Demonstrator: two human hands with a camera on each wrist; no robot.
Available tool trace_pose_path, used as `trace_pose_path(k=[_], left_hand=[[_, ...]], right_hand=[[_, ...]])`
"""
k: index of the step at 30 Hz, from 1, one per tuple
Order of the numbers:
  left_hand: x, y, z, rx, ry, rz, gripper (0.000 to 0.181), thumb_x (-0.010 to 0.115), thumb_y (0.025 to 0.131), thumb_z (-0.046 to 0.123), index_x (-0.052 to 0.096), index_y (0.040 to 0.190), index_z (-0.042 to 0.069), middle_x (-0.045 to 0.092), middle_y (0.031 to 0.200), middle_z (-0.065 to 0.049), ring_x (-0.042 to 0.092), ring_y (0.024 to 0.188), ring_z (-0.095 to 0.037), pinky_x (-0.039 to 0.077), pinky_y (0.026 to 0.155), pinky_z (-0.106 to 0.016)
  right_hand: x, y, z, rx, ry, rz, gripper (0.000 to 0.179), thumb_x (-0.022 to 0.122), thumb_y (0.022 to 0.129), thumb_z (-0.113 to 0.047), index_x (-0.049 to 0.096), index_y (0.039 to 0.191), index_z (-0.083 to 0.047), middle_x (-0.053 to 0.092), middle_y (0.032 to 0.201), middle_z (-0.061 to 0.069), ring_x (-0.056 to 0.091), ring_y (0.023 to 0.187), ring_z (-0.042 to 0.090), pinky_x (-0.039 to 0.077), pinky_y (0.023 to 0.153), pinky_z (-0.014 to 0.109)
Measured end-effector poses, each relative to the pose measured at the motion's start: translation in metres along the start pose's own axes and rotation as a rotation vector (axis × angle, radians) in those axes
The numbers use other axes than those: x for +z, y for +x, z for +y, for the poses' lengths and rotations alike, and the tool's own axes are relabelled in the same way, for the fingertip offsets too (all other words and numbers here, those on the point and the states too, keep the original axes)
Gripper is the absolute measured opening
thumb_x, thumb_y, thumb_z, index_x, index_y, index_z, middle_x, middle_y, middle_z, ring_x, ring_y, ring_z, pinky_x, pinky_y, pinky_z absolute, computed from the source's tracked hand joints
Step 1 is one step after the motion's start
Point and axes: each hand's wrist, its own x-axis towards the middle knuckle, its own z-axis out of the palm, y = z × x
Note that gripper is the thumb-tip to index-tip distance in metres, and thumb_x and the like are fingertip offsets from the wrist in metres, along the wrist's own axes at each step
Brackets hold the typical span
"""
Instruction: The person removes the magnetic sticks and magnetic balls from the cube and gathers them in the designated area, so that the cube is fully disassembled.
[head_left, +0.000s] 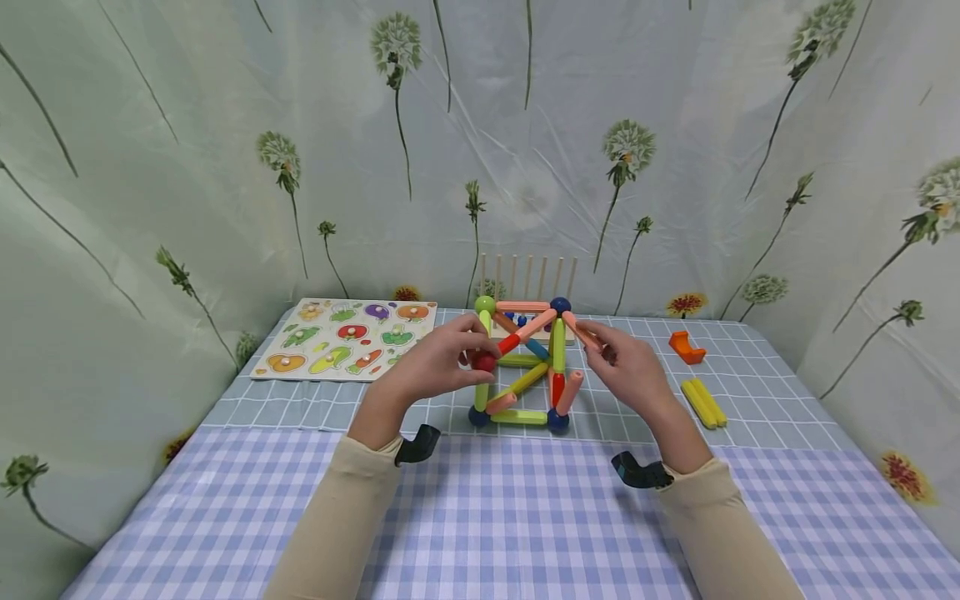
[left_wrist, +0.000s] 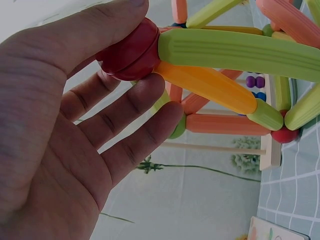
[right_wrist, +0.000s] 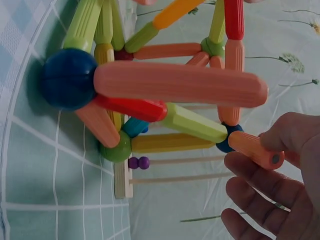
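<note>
A frame of coloured magnetic rods and balls stands upright on the table. At its near left, my left hand (head_left: 438, 354) pinches a red ball (left_wrist: 132, 50) between thumb and fingers; a light green rod (left_wrist: 235, 52) and a yellow-orange rod (left_wrist: 207, 89) meet it. My right hand (head_left: 628, 367) pinches the free end of a salmon rod (right_wrist: 252, 149), whose other end is at a dark blue ball (head_left: 560, 305) on the frame's upper right. Another salmon rod (right_wrist: 180, 82) juts up from the lower front dark blue ball (right_wrist: 69, 79), its upper end free.
Behind the frame is a wooden rack (head_left: 573, 279) with upright pegs and small beads. A vegetable puzzle board (head_left: 270, 343) lies at the left. On the right are an orange curved block (head_left: 686, 348) and yellow rods (head_left: 703, 404). A checked cloth (head_left: 525, 517) covers the near side.
</note>
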Motion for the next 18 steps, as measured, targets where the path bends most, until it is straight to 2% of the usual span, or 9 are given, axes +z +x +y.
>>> trace_pose_path(k=[9, 18], left_hand=[[0.002, -0.001, -0.001, 0.016, -0.022, 0.004, 0.024, 0.082, 0.083, 0.015, 0.074, 0.105, 0.014, 0.054, 0.102, 0.000, 0.061, 0.086, -0.012, 0.060, 0.082, -0.037], [0.000, -0.001, -0.001, 0.011, -0.020, 0.004, 0.024, 0.082, 0.083, 0.015, 0.074, 0.105, 0.014, 0.054, 0.102, 0.000, 0.061, 0.087, -0.012, 0.059, 0.082, -0.036]], right_hand=[[0.002, 0.000, 0.008, 0.013, -0.114, -0.003, 0.042, 0.061, 0.094, -0.012, 0.059, 0.135, -0.019, 0.069, 0.092, 0.011, 0.055, 0.069, 0.020, 0.044, 0.054, 0.026], [0.004, 0.003, 0.017, 0.039, -0.089, -0.040, 0.043, 0.060, 0.096, -0.011, 0.054, 0.138, -0.021, 0.069, 0.102, 0.015, 0.054, 0.069, 0.022, 0.045, 0.055, 0.026]])
